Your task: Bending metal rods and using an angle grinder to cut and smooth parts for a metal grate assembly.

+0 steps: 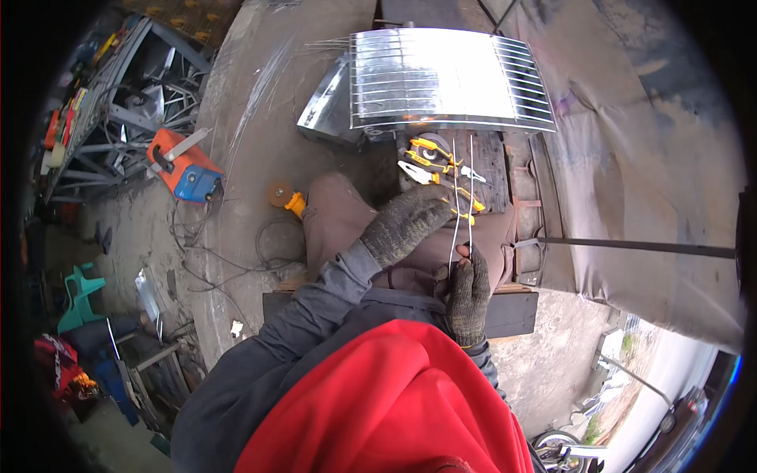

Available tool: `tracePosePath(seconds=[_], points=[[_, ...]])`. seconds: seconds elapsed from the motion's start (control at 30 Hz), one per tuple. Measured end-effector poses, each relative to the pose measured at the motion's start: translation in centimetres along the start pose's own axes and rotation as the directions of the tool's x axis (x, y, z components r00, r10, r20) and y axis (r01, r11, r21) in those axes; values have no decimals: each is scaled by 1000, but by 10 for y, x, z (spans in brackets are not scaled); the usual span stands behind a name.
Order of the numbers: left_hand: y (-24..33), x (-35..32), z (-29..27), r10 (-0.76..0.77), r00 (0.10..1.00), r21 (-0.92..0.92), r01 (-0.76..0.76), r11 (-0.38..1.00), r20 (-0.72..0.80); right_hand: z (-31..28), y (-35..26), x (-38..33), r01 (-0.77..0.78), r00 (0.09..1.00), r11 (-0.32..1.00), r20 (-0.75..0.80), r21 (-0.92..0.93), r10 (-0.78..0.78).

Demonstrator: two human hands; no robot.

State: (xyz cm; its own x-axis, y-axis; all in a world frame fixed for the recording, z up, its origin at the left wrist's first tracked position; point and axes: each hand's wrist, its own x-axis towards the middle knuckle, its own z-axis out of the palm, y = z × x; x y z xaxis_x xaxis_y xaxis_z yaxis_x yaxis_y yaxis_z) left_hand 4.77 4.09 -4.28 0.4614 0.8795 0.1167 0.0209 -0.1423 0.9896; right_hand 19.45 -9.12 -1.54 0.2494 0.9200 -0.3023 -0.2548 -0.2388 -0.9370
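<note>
Your right hand (469,299), in a dark knitted glove, has its fingers narrowed on two thin wires (471,181), gripping them near their lower ends, with a bit of bare fingertip showing through the glove. The wires run up side by side from your grip, just apart from each other, their far ends over the wood block (495,150) in front of you. Your left hand (406,225), gloved alike, reaches across from the left with its palm turned down, the fingertips close to the wires and to the yellow handles on the block; you can't be told from here whether those fingers touch or hold anything, since their undersides are hidden. On the block lie a yellow-and-black tape measure (430,150) and, just below it, pale-jawed pliers (416,172) with yellow handles. Beyond the block sits a shiny metal sheet (441,79), with thin bars (528,87) showing across both of its ends. Your knees (335,209) are spread around the near side of the block, and a yellow grinder (294,202) with a brown disc is just beside the left one. Farther left, an orange-and-blue machine (185,169) rests on the floor, with dark cables (225,276) trailing near it. A green plastic chair (79,299) is well apart at far left, and red cloth (386,402) covers much of the near view.
</note>
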Motion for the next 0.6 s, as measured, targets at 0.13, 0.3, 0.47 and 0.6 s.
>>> tracePosePath(seconds=[0.13, 0.3, 0.47, 0.6], points=[[30, -25, -14, -388, 919, -376, 386, 843, 74, 36, 16, 10, -14, 971, 990, 235, -139, 47], [-12, -86, -71, -310, 918, -487, 158, 859, -249, 62, 30, 11, 412, 747, 659, 648, -629, 151], [-24, -202, -136, -312, 626, 107, 539, 836, -714, 92, 28, 7, 328, 588, 709, 722, -625, 364], [-60, -305, -129, -387, 503, 294, 824, 485, -773, 91, 45, 13, 121, 594, 718, 630, -685, 501]])
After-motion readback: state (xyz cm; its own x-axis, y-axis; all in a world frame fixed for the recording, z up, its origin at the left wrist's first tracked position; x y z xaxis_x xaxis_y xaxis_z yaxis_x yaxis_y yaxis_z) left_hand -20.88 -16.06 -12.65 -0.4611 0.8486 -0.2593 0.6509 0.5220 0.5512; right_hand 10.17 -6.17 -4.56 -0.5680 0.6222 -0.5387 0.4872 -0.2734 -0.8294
